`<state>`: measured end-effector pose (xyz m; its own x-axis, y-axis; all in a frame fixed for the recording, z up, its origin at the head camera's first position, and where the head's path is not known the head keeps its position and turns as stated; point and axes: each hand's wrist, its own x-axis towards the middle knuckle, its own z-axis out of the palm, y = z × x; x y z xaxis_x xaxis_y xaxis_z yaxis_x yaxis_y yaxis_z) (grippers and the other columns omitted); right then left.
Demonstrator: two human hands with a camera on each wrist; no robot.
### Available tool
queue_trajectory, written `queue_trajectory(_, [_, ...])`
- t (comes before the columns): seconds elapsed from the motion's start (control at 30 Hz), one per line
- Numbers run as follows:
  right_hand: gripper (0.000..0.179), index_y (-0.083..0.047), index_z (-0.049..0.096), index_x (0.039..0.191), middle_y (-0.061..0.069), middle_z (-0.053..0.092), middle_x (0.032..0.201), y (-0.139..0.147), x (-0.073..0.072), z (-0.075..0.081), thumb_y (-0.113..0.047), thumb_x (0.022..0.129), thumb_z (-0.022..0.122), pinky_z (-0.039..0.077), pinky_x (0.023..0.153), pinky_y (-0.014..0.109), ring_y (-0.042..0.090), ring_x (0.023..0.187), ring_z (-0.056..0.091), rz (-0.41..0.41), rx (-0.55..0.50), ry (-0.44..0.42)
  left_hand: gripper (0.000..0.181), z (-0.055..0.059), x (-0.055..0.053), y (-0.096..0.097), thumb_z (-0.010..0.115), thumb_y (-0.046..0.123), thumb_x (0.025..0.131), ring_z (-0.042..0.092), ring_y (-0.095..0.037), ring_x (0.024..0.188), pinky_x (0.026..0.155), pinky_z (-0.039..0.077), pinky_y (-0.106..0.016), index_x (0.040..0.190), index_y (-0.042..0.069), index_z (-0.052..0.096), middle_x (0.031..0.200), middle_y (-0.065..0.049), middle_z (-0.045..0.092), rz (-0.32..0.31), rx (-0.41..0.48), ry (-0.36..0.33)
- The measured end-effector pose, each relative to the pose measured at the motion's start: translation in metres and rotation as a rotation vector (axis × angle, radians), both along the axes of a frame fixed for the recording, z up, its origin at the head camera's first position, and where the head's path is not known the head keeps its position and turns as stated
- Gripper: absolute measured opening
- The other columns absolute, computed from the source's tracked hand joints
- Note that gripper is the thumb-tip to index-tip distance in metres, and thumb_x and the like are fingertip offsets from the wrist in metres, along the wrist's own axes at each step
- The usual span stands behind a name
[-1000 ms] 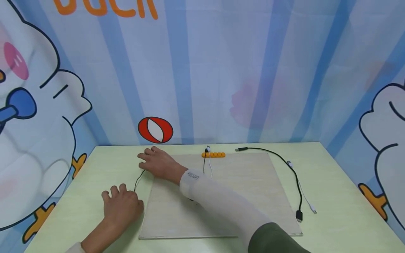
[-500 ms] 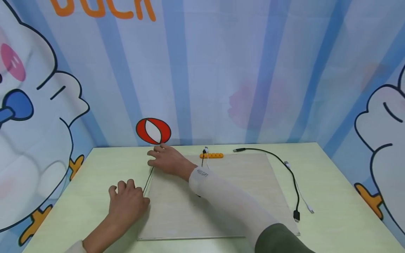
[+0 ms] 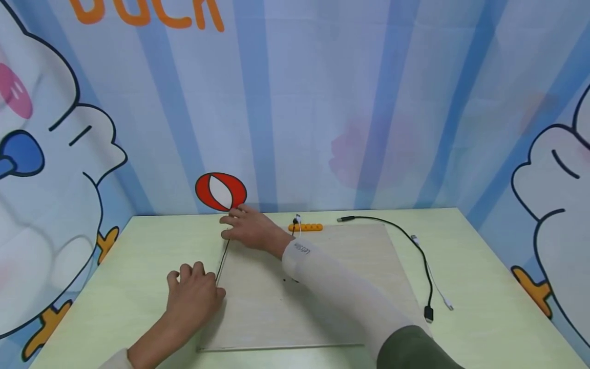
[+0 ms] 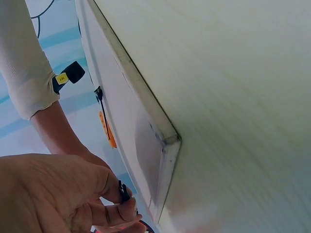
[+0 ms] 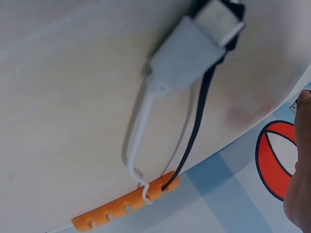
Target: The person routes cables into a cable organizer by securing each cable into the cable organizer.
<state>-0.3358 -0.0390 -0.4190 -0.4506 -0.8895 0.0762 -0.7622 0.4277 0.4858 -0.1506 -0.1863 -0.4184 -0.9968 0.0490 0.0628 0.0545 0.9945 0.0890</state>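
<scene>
A thin black cable (image 3: 223, 260) runs fairly straight between my two hands, along the left edge of the pale board (image 3: 332, 318). My left hand (image 3: 195, 294), nearer me, pinches its black plug (image 4: 124, 191) between thumb and fingers, as the left wrist view shows. At the board's far left corner, my right hand (image 3: 253, 230) pinches the other end, where a bit of metal connector (image 5: 293, 107) shows by the thumb in the right wrist view. To its right, an orange cable holder (image 3: 310, 227) at the board's back edge carries one black and one white cable.
A thick black cable (image 3: 423, 256) curves along the board's right side, with a thin white cable (image 3: 438, 287) beside it. In the right wrist view a white USB plug (image 5: 187, 53) looms close. A striped cartoon curtain (image 3: 304, 102) backs the table.
Both hands have moved right with the thin black cable, from over the table to the board's left edge. The cable has straightened from a slack bend.
</scene>
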Motion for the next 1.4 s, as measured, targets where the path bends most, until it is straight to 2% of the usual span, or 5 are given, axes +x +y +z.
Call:
queue_trajectory(0.27, [0.039,-0.041,0.071,0.144,-0.008,0.060,0.168,0.009,0.002,0.004,-0.014,0.115,0.065,0.041,0.130,0.037,0.018,0.150,0.055,0.007,-0.021,0.001,0.021,0.000,0.000,0.007,0.074,0.020,0.100,0.056,-0.048,0.115,0.109,0.038,-0.074,0.095,0.000,0.077,0.096,-0.016,0.058,-0.009,0.014,0.014])
queue_trajectory(0.5, [0.040,-0.040,0.069,0.145,-0.008,0.059,0.168,0.018,0.000,0.002,-0.014,0.116,0.062,0.040,0.130,0.038,0.018,0.150,0.055,0.002,0.015,0.010,0.020,-0.002,0.001,0.012,0.072,0.020,0.101,0.056,-0.047,0.113,0.108,0.038,-0.073,0.092,0.002,0.075,0.095,-0.016,0.057,-0.013,0.036,0.001])
queue_trajectory(0.73, [0.042,-0.040,0.071,0.144,-0.006,0.059,0.168,0.028,-0.002,0.007,-0.012,0.115,0.062,0.041,0.130,0.038,0.019,0.150,0.055,-0.001,0.020,0.016,0.019,-0.002,-0.002,0.022,0.073,0.019,0.101,0.056,-0.045,0.112,0.108,0.039,-0.071,0.092,0.002,0.074,0.095,-0.015,0.058,-0.020,0.034,0.009])
queue_trajectory(1.1, [0.038,-0.041,0.072,0.142,-0.007,0.061,0.166,0.045,-0.007,0.008,-0.015,0.116,0.062,0.042,0.127,0.038,0.018,0.147,0.057,0.001,0.033,0.033,0.021,-0.002,-0.002,0.035,0.074,0.018,0.101,0.055,-0.042,0.104,0.102,0.040,-0.067,0.086,0.004,0.069,0.090,-0.013,0.054,-0.077,0.030,0.065])
queue_trajectory(1.4, [0.034,-0.042,0.074,0.139,-0.008,0.064,0.162,0.059,-0.008,0.006,-0.019,0.118,0.061,0.044,0.125,0.038,0.017,0.141,0.059,0.022,0.036,0.066,0.021,-0.006,-0.002,0.045,0.075,0.019,0.100,0.056,-0.040,0.103,0.101,0.041,-0.066,0.089,0.002,0.071,0.091,-0.014,0.055,-0.100,0.026,0.074])
